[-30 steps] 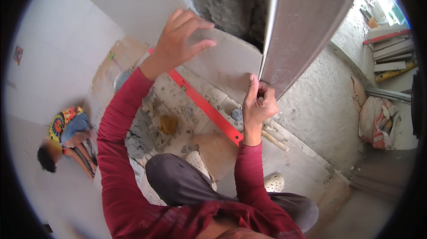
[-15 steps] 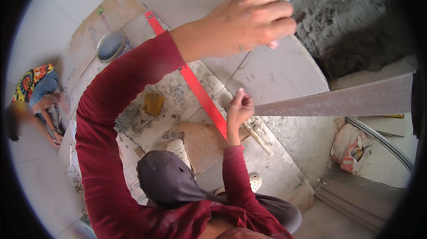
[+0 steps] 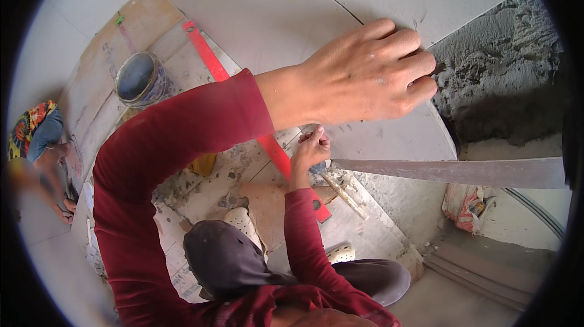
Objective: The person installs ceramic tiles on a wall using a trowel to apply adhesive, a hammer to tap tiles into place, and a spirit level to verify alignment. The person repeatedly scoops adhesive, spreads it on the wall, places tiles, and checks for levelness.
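Note:
My left hand (image 3: 380,74) is raised over the pale grey wall tiles (image 3: 389,138), near the edge beside rough wet mortar (image 3: 499,65). Its fingers are curled, with their tips hidden from view, so anything between them cannot be made out. Lower down, my right hand (image 3: 311,149) is closed in a pinch at the bottom corner of the tile, beside the end of a long grey strip (image 3: 462,172). Whatever it pinches is too small to name. Behind and below that hand lies a tool with a dark round end and a pale stick-like handle (image 3: 347,196).
A red straightedge bar (image 3: 207,53) slants across the dirty floor behind my arms. Further left stand a bucket (image 3: 139,77) and a crouching person (image 3: 39,132). A yellow sponge-like block (image 3: 203,164), cardboard (image 3: 261,196) and a red-white sack (image 3: 463,208) lie around.
My left hand has shifted right and down in the picture, its fingers more curled. My right hand appears slightly further left and lower. The view itself has moved a little.

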`<state>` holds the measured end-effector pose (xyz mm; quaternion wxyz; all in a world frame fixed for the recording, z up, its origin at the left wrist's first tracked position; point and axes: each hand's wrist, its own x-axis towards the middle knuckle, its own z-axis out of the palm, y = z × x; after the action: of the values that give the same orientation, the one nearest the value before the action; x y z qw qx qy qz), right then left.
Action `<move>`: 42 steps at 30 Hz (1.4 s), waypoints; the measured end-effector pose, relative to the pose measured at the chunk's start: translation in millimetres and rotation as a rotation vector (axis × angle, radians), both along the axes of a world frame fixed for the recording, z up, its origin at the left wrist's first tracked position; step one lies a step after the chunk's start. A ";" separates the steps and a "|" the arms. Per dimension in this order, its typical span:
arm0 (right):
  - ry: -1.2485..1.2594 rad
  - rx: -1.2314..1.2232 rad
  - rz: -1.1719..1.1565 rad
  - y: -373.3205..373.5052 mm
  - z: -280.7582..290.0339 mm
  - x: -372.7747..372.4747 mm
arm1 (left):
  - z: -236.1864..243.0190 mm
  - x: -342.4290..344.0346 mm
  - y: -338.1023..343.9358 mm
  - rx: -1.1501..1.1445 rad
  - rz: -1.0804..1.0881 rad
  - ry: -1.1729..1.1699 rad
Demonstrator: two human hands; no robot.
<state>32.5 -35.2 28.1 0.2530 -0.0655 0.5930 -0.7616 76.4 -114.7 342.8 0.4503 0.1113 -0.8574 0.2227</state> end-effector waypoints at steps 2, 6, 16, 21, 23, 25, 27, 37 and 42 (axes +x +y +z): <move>-0.009 0.001 -0.015 1.0 -2.1 -0.6 | -0.5 -2.5 0.0 -0.002 -0.014 0.013; -0.031 0.002 -0.016 -0.7 1.4 1.0 | 0.3 -0.9 -1.1 -0.008 -0.010 0.000; -0.121 0.015 -0.006 -1.3 9.7 -0.6 | 1.7 2.0 -1.8 -0.011 -0.010 -0.049; -0.157 0.011 -0.053 -1.5 11.3 -8.1 | 3.3 -4.7 -1.0 0.010 -0.051 -0.041; -0.140 0.037 -0.043 -1.9 7.1 -10.6 | 5.4 -0.2 -1.0 0.062 -0.062 -0.105; -0.097 0.100 0.015 3.9 3.5 -14.0 | 6.4 7.3 -0.7 0.075 -0.072 -0.116; 0.037 0.213 0.180 13.4 8.0 -20.3 | 4.2 16.8 -4.3 0.116 -0.121 -0.132; 0.543 0.381 0.616 120.9 -36.0 -21.1 | -116.5 1.0 15.1 0.206 0.064 0.174; 0.660 0.369 0.760 129.2 -9.7 -14.9 | -124.2 -10.6 26.2 0.267 0.220 0.214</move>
<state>17.6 94.1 18.5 0.3182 -0.4660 0.6995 -0.4385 65.8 -88.5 218.6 0.4929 0.2859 -0.8094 0.1419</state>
